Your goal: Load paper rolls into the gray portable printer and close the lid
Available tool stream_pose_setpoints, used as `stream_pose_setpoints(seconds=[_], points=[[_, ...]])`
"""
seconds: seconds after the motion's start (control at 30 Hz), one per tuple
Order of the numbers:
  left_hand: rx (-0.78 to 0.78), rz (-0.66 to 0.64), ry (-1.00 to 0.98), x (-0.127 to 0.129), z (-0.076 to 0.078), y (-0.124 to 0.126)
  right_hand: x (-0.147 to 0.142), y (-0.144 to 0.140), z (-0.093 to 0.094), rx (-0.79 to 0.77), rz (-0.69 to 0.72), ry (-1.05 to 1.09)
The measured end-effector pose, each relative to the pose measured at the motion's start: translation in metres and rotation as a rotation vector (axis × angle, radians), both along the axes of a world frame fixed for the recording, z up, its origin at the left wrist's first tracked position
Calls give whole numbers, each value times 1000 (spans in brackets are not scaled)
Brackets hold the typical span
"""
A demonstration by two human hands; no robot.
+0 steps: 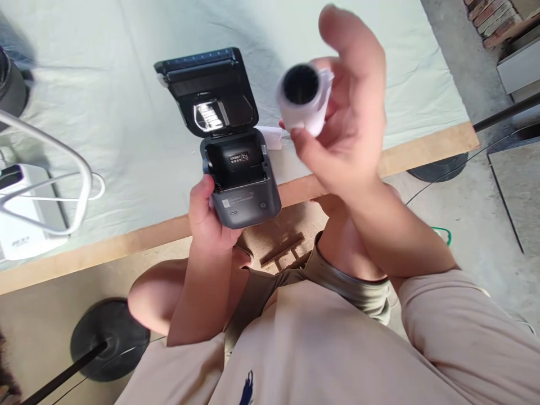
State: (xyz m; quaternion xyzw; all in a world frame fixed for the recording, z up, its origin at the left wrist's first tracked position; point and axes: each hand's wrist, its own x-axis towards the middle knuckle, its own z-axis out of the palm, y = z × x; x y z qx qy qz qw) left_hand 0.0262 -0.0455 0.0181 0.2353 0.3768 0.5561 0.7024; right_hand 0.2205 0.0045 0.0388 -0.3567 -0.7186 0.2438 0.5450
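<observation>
A small dark label printer [247, 199] is held at the table's front edge, its lid [211, 93] swung up and its paper bay bare inside. My left hand [208, 216] grips it from below, the thumb pressed on its left side. To the right, above the table, my right hand [350, 112] holds a white paper roll [306, 115] with a dark round core facing me. Thumb and lower fingers close on the roll, while one finger sticks up away from it. A white slip of paper [270, 138] lies behind the printer.
At the left stand a white box-shaped device [31, 219] with a looped white cable [86, 180] and a black round object [12, 84]. A pale cloth [126, 140] covers the wood-edged table. Black stand bases [109, 337] rest on the floor.
</observation>
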Motion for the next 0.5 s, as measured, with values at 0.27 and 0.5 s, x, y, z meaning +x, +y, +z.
stream_pose_setpoints(seconds=[0.27,0.5], points=[[127,-15,55,1,-6,-1,-13,-15,0,114,-30,-559],[46,-63,149,-4,-9,-3,-14,-17,4,36,23,-581]])
